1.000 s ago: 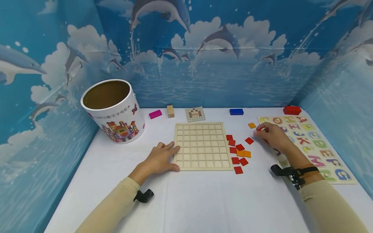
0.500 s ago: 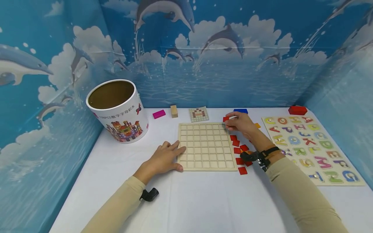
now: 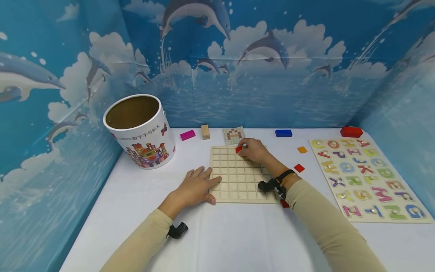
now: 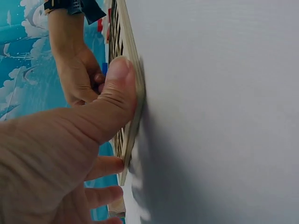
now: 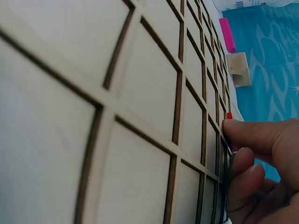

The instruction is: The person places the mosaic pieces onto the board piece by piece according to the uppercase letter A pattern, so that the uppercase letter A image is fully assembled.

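My right hand (image 3: 254, 150) pinches a small red square tile (image 3: 238, 150) between thumb and fingertips at the far row of the wooden grid board (image 3: 234, 185). The right wrist view shows a sliver of the red tile (image 5: 229, 115) at the fingertips, low against the board. My left hand (image 3: 195, 187) rests at the board's left edge with fingers spread. In the left wrist view its thumb (image 4: 119, 88) lies over the board's edge. A red tile (image 3: 284, 204) peeks out beside the right forearm, which covers other tiles.
Right of the board lie a loose red tile (image 3: 299, 167) and an orange tile (image 3: 302, 150). A pattern card (image 3: 233, 135) and coloured blocks line the back. A white bucket (image 3: 146, 132) stands at left, a letter puzzle board (image 3: 363, 204) at right.
My right hand has carried the red tile leftward from the table's right side to the board's far row. The left hand stays at the board's left edge; the camera view has shifted slightly.
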`<state>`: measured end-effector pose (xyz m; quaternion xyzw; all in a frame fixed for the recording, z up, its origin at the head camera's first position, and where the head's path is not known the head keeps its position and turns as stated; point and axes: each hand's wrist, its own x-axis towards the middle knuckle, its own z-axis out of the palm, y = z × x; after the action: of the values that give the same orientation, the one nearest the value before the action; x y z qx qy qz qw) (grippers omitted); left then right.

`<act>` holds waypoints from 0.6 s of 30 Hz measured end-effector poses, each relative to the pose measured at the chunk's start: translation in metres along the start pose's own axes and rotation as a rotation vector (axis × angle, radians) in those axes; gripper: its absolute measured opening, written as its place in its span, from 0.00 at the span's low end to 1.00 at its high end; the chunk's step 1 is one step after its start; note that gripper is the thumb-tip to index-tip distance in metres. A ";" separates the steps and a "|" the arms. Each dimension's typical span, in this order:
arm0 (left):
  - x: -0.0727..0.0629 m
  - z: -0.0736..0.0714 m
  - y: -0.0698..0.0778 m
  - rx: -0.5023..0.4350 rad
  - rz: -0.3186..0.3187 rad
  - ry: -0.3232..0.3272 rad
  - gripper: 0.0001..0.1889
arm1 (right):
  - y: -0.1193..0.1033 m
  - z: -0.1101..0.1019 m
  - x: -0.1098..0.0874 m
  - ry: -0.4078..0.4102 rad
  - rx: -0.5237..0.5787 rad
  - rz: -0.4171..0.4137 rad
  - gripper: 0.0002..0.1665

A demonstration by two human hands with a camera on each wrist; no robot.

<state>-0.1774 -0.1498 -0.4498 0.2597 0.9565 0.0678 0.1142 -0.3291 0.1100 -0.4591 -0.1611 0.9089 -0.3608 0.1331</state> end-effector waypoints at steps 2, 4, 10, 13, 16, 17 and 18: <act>0.000 -0.001 0.000 0.010 -0.002 0.004 0.44 | -0.002 0.001 0.000 0.016 -0.039 -0.001 0.16; 0.000 -0.001 0.000 0.017 -0.007 0.004 0.43 | -0.003 0.001 0.001 0.023 -0.060 -0.003 0.16; 0.000 0.000 0.001 0.057 0.029 -0.001 0.42 | 0.001 -0.007 -0.003 -0.007 -0.083 0.000 0.22; 0.000 0.000 0.003 0.063 0.032 -0.007 0.42 | 0.007 -0.024 -0.015 0.017 -0.031 -0.011 0.25; -0.001 -0.001 0.004 0.055 0.021 -0.004 0.43 | 0.020 -0.053 -0.036 0.068 0.039 -0.007 0.27; -0.001 -0.001 0.004 0.053 0.018 -0.001 0.43 | 0.026 -0.063 -0.045 0.089 0.046 0.006 0.27; -0.002 -0.001 0.004 0.050 0.017 0.002 0.43 | 0.033 -0.072 -0.055 0.106 0.052 0.026 0.28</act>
<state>-0.1741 -0.1476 -0.4473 0.2705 0.9558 0.0450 0.1061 -0.3112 0.1982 -0.4246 -0.1265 0.9070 -0.3906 0.0934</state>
